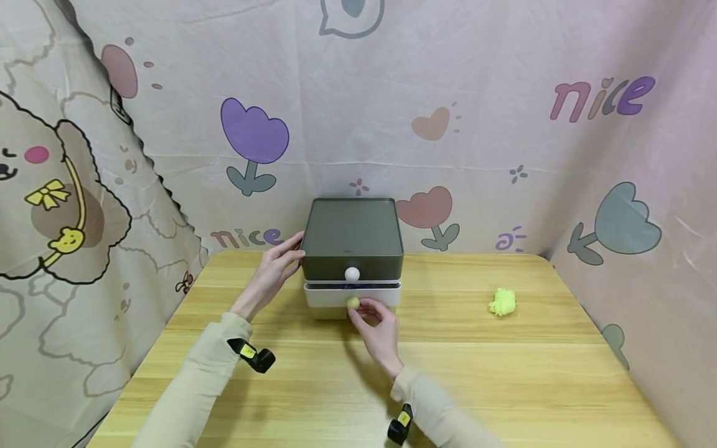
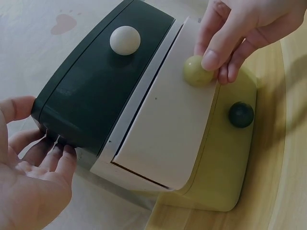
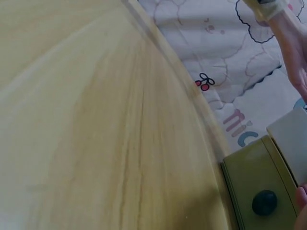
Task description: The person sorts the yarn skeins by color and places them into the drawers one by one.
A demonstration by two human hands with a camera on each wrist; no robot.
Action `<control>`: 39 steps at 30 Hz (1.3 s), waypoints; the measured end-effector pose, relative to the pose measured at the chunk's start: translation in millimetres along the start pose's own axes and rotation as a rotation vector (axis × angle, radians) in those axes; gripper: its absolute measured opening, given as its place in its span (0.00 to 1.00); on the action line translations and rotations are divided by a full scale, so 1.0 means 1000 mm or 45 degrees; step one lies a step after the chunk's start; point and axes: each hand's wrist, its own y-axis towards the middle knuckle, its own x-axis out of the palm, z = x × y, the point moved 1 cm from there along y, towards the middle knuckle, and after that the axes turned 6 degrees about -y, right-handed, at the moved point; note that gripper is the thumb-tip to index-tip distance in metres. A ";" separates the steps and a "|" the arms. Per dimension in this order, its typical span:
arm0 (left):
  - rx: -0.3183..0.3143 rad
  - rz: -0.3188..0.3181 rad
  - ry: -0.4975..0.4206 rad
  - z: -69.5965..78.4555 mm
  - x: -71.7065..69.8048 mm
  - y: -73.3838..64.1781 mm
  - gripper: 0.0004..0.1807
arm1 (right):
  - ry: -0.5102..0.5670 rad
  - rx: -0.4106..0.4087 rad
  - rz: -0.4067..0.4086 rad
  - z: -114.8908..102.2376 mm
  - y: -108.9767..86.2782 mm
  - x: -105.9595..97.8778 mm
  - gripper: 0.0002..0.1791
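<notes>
A small three-tier drawer box (image 1: 353, 227) stands at the back of the table, with a dark green top tier, a white middle tier and an olive bottom tier. My right hand (image 1: 381, 333) pinches the yellow-green knob (image 2: 197, 72) of the white drawer (image 2: 160, 124) between thumb and fingers. That drawer stands slightly forward, a narrow dark gap showing above its front. My left hand (image 1: 274, 267) rests its fingers against the left side of the dark green tier (image 2: 105, 72). In the right wrist view, only a fingertip of the right hand (image 3: 301, 203) shows.
A fluffy bright yellow-green ball (image 1: 503, 302) lies on the wooden table (image 1: 476, 386) to the right of the box. A patterned cloth (image 1: 358, 112) hangs close behind the box. The top drawer has a white knob (image 2: 125, 40), the bottom one a dark green knob (image 3: 264, 202).
</notes>
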 end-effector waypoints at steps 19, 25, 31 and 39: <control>-0.004 0.011 -0.011 0.000 0.001 0.001 0.34 | -0.007 -0.007 -0.008 0.001 0.013 0.003 0.11; -0.013 0.014 -0.004 -0.001 0.000 0.000 0.34 | -0.006 -0.010 -0.009 0.001 0.011 0.003 0.12; -0.008 0.014 -0.011 -0.001 0.000 0.001 0.34 | 0.007 0.003 -0.023 0.004 0.008 0.001 0.13; -0.002 0.009 -0.013 -0.001 0.000 0.001 0.33 | -0.016 0.048 -0.010 0.012 0.001 -0.001 0.14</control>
